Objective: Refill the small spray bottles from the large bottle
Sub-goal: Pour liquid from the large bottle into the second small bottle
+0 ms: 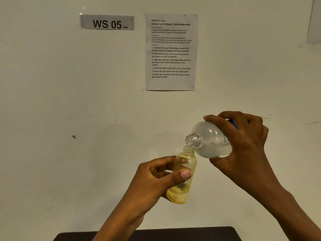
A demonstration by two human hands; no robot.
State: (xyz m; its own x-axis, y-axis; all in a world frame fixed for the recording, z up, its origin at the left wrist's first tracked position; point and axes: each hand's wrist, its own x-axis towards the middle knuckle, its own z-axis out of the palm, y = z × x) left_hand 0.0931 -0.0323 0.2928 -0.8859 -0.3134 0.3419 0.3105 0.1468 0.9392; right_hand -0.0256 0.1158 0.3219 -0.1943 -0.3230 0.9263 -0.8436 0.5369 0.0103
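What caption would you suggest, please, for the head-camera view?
The right hand tilts the uncapped large bottle over the open neck of a small yellow bottle held in the left hand.

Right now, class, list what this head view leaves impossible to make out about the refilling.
1. Label of the large bottle: the grip of the right hand covers it; only a few blue letters show.
2. Any stream into the small bottle, held by the left hand: too fine to see.
3. Dark surface: cut off by the bottom edge.
4. Caps: nowhere in frame.
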